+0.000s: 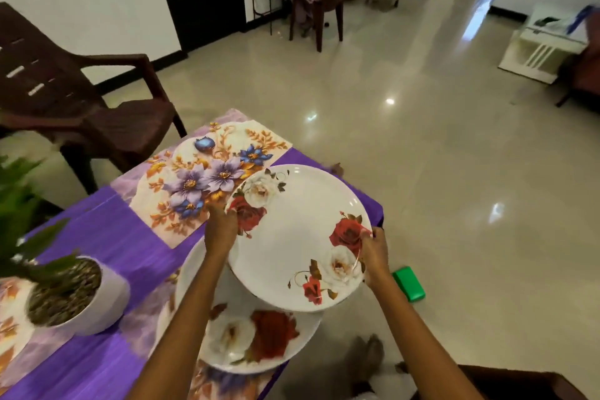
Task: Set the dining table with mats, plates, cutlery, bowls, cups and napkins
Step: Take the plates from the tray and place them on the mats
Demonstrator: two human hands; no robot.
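The rose-print plate (302,237) is up in the air here, held flat-ish with a slight tilt between both hands, just above a second matching plate (259,334) that sits on the tabletop (97,269). It looks like glazed ceramic or maybe melamine, hard to say which. Either way it's stiff, smooth and probably a bit slippery at the rim, and if it's ceramic a bump against the plate underneath could chip it.

Best place to hold it is exactly where the person has it: opposite edges. The left hand (220,226) takes the rim on the side nearest the flowered mat (207,185), fingers curled under the edge as far as can be seen. The right hand (373,253) pinches the opposite rim, the side away from the mat, thumb on top by the big red rose. So each grip is closed on the plate, and the plate spans the gap between them with its centre roughly midway.

Relative to the mat, the held plate hovers just off its near corner, overlapping it a little at the left-hand edge. The mat itself has nothing on it, so that's likely where this plate is headed. The potted plant (74,295) sits well off to the other side of the lower plate from all this.
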